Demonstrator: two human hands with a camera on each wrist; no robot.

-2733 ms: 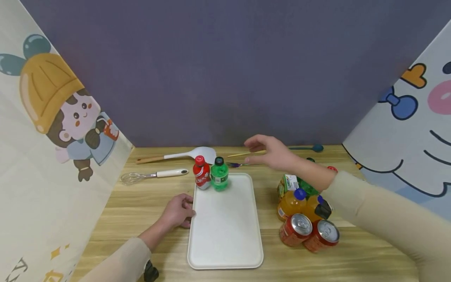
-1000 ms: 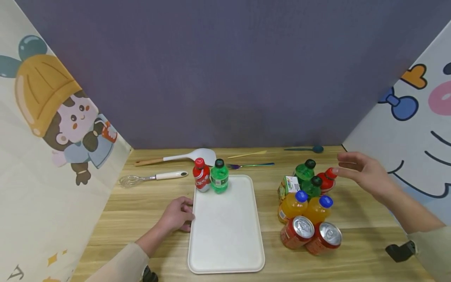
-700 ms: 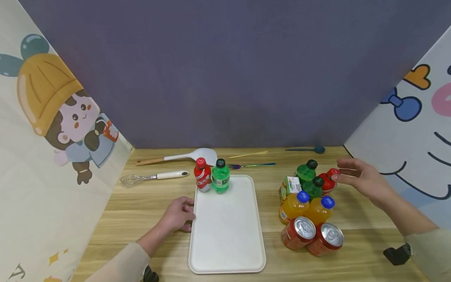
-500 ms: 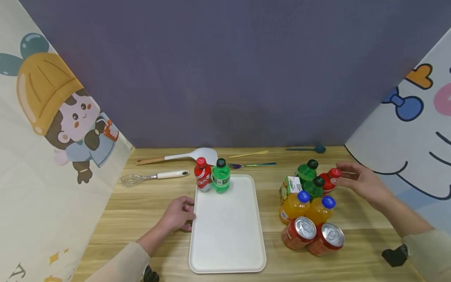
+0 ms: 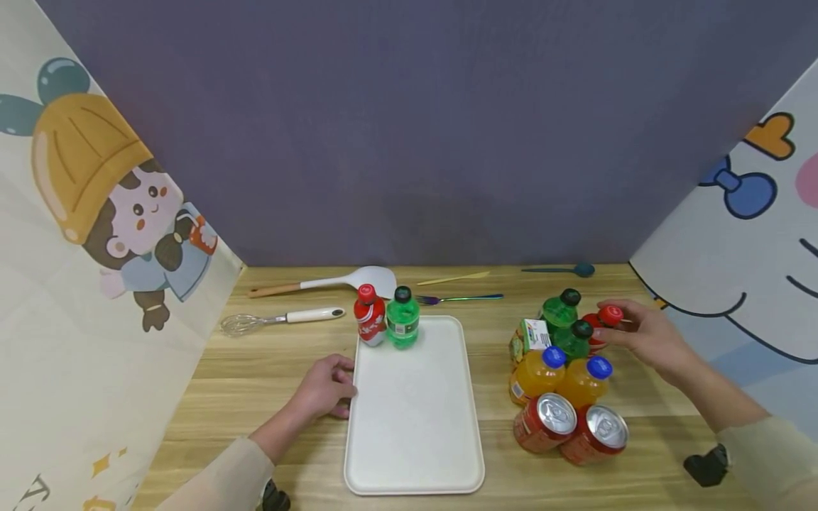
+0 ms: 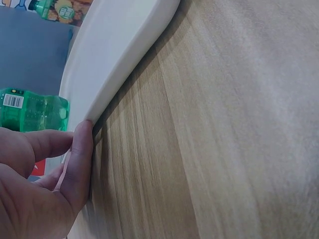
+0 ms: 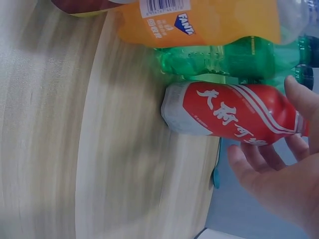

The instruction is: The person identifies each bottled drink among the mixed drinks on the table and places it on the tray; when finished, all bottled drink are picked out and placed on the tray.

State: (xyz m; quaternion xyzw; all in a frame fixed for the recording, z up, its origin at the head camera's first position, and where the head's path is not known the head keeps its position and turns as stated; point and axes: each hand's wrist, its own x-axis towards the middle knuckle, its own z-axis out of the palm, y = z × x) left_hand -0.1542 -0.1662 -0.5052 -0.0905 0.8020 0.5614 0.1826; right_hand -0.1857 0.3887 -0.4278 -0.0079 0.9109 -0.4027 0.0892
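Curls the right hand round the upper part of a red bottle, well to the right of the white tray, with thumb on one side and fingers on the other. Stands on the wooden table, base down (white lettering on the label). Rests the left hand against the tray's left edge, fingers loosely bent; cannot tell whether pinching the rim or only touching it.

Shows two drinks at the tray's far left corner: another red bottle and, just beside it, a green bottle. Includes, in the cluster right of the tray, two more green bottles, a carton, two orange drinks (blue caps, both) and, nearest the person, two red cans.

Has a spatula, a yellow stick and a fork beyond the tray's far edge, a spoon beyond and to its right, and a whisk to its left.
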